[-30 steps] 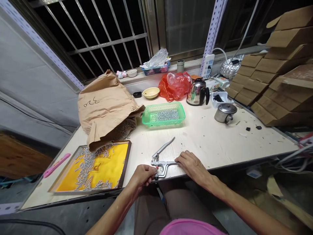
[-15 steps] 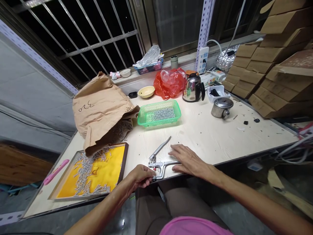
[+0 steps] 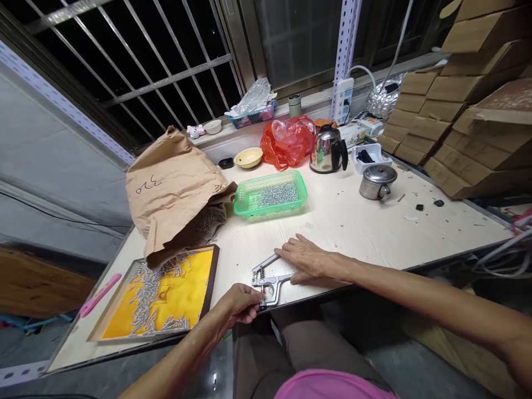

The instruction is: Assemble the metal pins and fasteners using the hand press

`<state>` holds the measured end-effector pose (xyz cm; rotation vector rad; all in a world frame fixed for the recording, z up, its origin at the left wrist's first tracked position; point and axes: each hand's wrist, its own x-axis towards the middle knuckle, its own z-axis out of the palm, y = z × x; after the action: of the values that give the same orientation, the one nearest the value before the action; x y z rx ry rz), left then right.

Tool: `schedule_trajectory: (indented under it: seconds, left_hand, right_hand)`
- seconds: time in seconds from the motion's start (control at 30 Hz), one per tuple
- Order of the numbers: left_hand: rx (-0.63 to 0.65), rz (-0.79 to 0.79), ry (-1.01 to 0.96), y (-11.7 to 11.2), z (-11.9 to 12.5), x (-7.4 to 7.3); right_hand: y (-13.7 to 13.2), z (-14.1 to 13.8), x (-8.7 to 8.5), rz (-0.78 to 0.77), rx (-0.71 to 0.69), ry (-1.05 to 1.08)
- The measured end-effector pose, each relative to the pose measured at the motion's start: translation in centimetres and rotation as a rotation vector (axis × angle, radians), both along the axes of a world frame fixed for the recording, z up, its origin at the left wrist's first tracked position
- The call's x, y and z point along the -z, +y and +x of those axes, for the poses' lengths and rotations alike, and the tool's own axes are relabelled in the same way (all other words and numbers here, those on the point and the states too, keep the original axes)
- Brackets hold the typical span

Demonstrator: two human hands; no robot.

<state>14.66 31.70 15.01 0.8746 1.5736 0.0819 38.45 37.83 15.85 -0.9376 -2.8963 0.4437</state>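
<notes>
head view: press pliers (image 3: 270, 280) lie at lower centre, on the bench's (image 3: 374, 233) near edge. left hand (image 3: 241, 303) pinches closed at the pliers' head; right hand (image 3: 305, 259) rests flat and open across both handles. green basket (image 3: 270, 212) of metal pins (image 3: 274, 194) sits above, mid-frame.

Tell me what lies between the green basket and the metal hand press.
In the head view, only bare table lies between green basket and hand press; the right hand covers its handles.
</notes>
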Motion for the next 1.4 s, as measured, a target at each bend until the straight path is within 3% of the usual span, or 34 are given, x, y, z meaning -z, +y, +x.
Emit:
schedule_trajectory:
  seconds: [0.1,0.17,0.23,0.33,0.4,0.47,0.6,0.73,0.9,1.07,1.4]
  left_hand:
    - [-0.039,-0.030,-0.021,-0.5,0.0,0.0]
    - [0.015,0.046,0.089,-1.1,0.1,-0.3]
    - [0.141,0.287,0.309,-1.8,0.6,-0.8]
    - [0.393,0.776,0.559,-2.2,2.0,-1.6]
    - [0.559,0.990,0.572,-1.7,3.2,-1.6]
    - [0.699,1.095,0.541,-0.7,4.2,-1.3]
    - [0.904,1.082,0.506,1.5,5.2,-0.3]
    - [0.996,1.049,0.550,2.3,5.5,-0.5]
    - [1.033,1.021,0.597,3.2,6.5,-1.2]
    - [1.053,1.046,0.534,4.6,6.5,-1.1]
    - [0.989,1.054,0.627,5.3,7.5,-0.3]
  right_hand:
    - [-1.4,0.4,-0.5,0.011,0.035,0.084]
    - [-2.0,0.5,-0.6,0.003,0.062,0.109]
    - [-2.3,0.4,-0.4,-0.011,0.080,0.123]
    - [-2.3,0.1,0.2,-0.028,0.103,0.140]
    - [-2.3,0.0,0.6,-0.032,0.115,0.154]
    - [-2.3,0.1,0.9,-0.036,0.117,0.176]
    - [-2.3,0.7,1.3,-0.050,0.111,0.205]
    - [-2.4,1.3,1.3,-0.015,0.218,0.079]
    - [-2.5,1.0,0.0,-0.007,0.229,-0.005]
    - [-1.9,0.4,-1.0,-0.073,0.268,-0.025]
    - [0.1,0.2,1.1,-0.052,0.206,-0.051]
